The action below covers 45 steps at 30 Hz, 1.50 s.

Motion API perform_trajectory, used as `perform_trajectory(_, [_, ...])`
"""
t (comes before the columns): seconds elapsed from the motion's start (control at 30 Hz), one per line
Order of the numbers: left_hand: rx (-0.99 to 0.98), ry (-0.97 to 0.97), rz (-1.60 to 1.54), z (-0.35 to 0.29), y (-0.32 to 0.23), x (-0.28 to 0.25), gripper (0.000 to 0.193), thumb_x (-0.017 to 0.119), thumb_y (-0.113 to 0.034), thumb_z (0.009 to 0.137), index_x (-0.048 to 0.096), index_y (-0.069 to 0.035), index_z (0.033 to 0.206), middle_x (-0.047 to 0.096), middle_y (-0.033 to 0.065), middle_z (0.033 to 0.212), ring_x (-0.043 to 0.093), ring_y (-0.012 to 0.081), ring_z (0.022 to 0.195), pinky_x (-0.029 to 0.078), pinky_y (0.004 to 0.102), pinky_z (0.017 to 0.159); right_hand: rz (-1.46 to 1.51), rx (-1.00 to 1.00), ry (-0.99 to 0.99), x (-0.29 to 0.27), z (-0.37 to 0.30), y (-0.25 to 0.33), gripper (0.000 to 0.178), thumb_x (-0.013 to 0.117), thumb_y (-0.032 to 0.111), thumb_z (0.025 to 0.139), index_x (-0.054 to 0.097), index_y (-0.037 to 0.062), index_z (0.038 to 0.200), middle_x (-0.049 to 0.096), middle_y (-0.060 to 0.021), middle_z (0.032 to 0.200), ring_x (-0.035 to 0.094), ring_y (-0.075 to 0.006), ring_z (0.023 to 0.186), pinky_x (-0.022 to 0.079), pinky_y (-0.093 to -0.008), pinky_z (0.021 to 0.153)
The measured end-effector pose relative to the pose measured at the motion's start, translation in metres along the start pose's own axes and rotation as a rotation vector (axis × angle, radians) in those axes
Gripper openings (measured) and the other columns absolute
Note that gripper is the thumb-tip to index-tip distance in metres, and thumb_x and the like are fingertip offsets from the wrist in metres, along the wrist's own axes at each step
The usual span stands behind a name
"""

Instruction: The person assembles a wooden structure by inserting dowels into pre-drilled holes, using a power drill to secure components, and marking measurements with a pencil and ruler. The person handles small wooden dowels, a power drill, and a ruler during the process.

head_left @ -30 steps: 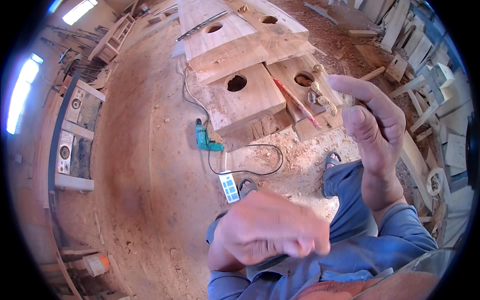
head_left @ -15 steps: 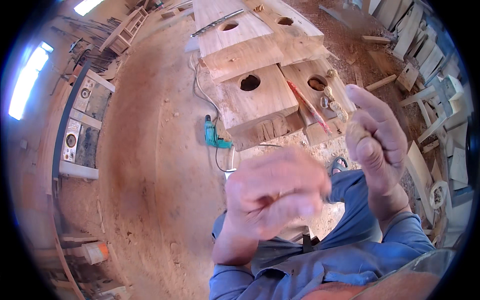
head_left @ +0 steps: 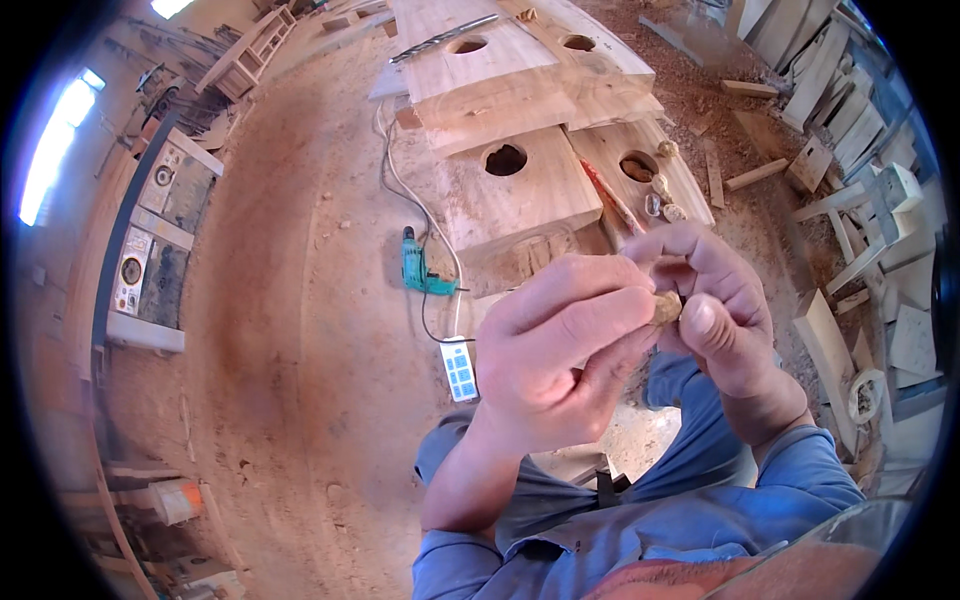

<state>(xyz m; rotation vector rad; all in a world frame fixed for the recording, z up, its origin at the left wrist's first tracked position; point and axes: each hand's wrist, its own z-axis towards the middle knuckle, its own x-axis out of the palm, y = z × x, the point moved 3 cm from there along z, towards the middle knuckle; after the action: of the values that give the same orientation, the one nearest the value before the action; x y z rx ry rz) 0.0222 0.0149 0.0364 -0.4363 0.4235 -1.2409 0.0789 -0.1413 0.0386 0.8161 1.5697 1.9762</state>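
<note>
My left hand point(head_left: 570, 345) pinches a small tan peanut point(head_left: 666, 309) between thumb and fingertips, in front of my chest. From the other side my right hand point(head_left: 735, 335) closes on it, thumb and curled index finger at its end. Beyond my hands, more peanuts point(head_left: 674, 212) lie on a thick wooden board point(head_left: 530, 205) beside a small shiny object point(head_left: 653, 205) I cannot make out. A red pencil-like stick point(head_left: 610, 195) lies slanted there, its near end behind my fingers. The boards have round holes, with brown bits in the right one.
A long drill bit point(head_left: 443, 38) rests on the farther boards. On the dusty floor to the left are a teal power drill point(head_left: 425, 270) and a white power strip point(head_left: 459, 370). Wood offcuts point(head_left: 830, 370) and a pale wooden frame point(head_left: 870, 215) crowd the right side.
My left hand has moved up and right, and my right hand down and left; they now meet at the peanut. The power strip has come into fuller view.
</note>
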Motion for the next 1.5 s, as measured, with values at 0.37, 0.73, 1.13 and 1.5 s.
perform_trajectory(0.37, [0.053,0.013,0.101,0.001,-0.005,0.001,0.019,0.077,-0.002,0.079,0.071,0.002,0.096,0.062,0.0102,0.085,0.061,0.021,0.066,0.048,0.0291,0.056,0.227,0.113,0.103,-0.002,0.009,-0.035,0.04,0.066,0.042,0.095,0.063,0.0015,0.096,0.053,0.0017,0.073,0.043,-0.0059,0.057,0.029,-0.0206,0.049])
perform_trajectory(0.73, [0.05,-0.142,0.076,-0.004,0.002,-0.006,0.013,0.073,0.002,0.083,0.07,0.003,0.095,0.064,0.0101,0.08,0.062,0.0174,0.065,0.048,0.0261,0.056,0.388,0.135,0.08,0.019,0.013,-0.042,0.035,0.064,0.035,0.097,0.063,0.0,0.098,0.059,-0.0047,0.077,0.045,-0.0094,0.058,0.034,-0.0246,0.051])
perform_trajectory(1.13, [-0.199,-0.203,-0.119,-0.009,0.007,-0.02,0.018,0.072,0.001,0.087,0.067,0.006,0.103,0.064,0.0115,0.083,0.059,0.0133,0.069,0.045,0.0238,0.059,0.03,-0.134,0.049,0.021,0.009,-0.045,0.033,0.068,0.034,0.096,0.059,0.002,0.097,0.061,-0.002,0.094,0.053,-0.0076,0.085,0.042,-0.0243,0.073])
perform_trajectory(1.5, [-0.146,-0.192,-0.024,-0.009,0.012,-0.014,0.016,0.07,-0.001,0.089,0.066,0.007,0.103,0.062,0.0096,0.081,0.057,0.0144,0.067,0.043,0.0243,0.059,-0.608,-0.35,0.084,0.018,0.011,-0.028,0.038,0.077,0.034,0.088,0.064,0.0001,0.098,0.056,-0.0027,0.073,0.051,-0.0136,0.064,0.039,-0.0296,0.058])
